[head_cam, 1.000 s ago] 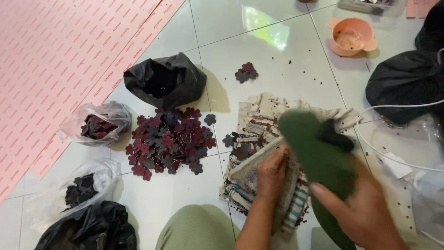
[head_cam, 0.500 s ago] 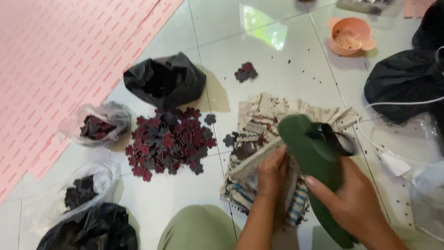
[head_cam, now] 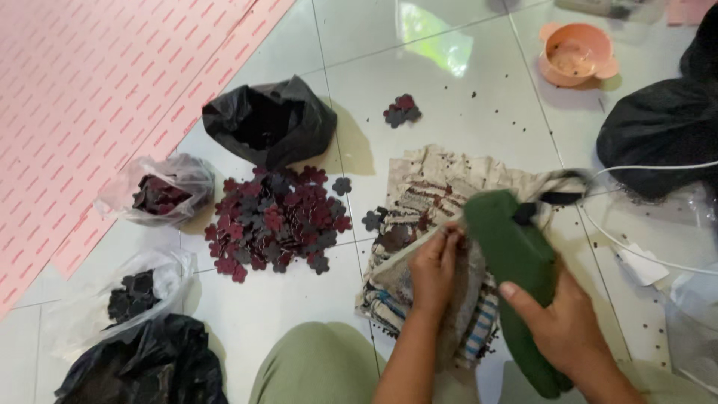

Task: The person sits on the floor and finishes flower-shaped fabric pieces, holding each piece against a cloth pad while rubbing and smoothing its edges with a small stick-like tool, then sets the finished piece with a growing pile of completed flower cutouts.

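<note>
White glossy floor tiles, with a heap of dark red and grey flower-shaped cutouts as landmark: pink perforated sheet far left of it, open black plastic bag just above. Right of the heap, left hand pinches a striped woven cloth; further right, right hand grips a green handheld tool over that cloth.

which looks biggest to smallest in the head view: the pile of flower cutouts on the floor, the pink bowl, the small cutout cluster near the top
1. pile of flower cutouts
2. pink bowl, though it lies farther from the camera
3. small cutout cluster
</note>
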A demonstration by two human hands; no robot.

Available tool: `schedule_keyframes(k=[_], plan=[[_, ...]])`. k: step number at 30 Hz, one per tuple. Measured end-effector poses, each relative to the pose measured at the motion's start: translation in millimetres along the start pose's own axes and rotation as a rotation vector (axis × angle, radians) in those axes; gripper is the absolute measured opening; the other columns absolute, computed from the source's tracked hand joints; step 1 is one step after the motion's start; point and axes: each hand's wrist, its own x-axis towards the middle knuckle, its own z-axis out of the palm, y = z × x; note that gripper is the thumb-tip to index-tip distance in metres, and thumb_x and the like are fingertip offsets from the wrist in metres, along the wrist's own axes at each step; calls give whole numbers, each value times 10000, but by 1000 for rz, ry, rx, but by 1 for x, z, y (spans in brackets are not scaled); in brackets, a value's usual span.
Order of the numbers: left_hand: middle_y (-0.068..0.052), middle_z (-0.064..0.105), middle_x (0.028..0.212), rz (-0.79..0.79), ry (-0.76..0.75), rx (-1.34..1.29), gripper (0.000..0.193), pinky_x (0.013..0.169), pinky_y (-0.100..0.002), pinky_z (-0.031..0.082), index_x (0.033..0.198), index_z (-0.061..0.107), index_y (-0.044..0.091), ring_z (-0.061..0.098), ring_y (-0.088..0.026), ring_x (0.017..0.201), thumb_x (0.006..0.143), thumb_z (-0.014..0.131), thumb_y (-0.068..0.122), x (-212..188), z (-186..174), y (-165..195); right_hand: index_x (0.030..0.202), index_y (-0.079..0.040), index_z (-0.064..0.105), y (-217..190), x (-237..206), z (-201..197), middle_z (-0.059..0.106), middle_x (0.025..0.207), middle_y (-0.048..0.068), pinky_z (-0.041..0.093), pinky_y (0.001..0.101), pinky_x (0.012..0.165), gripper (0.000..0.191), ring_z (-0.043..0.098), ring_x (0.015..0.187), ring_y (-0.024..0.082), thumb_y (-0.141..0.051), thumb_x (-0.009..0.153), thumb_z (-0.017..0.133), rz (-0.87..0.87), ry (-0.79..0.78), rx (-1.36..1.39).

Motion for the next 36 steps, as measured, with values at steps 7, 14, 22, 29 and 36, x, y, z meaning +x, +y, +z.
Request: schedule_keyframes(k=[7, 14, 22, 29, 36], plan=[[-76, 772, 1013, -9, 21, -260, 213, 851, -275, 571, 1190, 722, -7, 705, -122, 934, 1020, 632, 84, 2, 6, -7, 1470, -159, 504, -1, -4, -3, 662, 1179, 145, 547, 418, 841, 908, 670, 1047, 328, -599, 730, 796, -24, -132, -606], [-49, 744, 1064, -86, 261, -342, 242, 899, -310, 551, 1209, 701, 59, 700, -168, 985, 1009, 573, 109, 6, -17, 7, 1404, -84, 570, 38, 17, -1, 722, 1061, 176, 580, 431, 715, 782, 727, 755, 322, -517, 784, 767, 226, -142, -97], [-91, 702, 886, 253, 3, 585, 302, 762, -464, 488, 1144, 757, 158, 635, -330, 823, 843, 761, 157, -1, -28, 41, 1356, -71, 617, 56, 54, 6, 755, 1014, 193, 553, 410, 794, 644, 741, 871, 307, -432, 834, 726, 144, 93, 25], [-74, 748, 916, 20, 213, 456, 172, 762, -416, 520, 1017, 775, 154, 677, -289, 843, 845, 772, 160, 10, -47, 45, 1349, -66, 623, 73, 66, 14, 757, 1038, 199, 551, 438, 811, 682, 737, 918, 344, -490, 822, 709, 140, 110, 70], [-62, 783, 1129, -276, 471, 257, 249, 846, -350, 564, 1178, 754, 205, 765, -230, 983, 970, 618, 201, 84, -115, 25, 1380, -65, 612, 71, 74, 19, 746, 1107, 211, 529, 434, 868, 727, 722, 998, 350, -518, 819, 705, 218, 101, 60]])
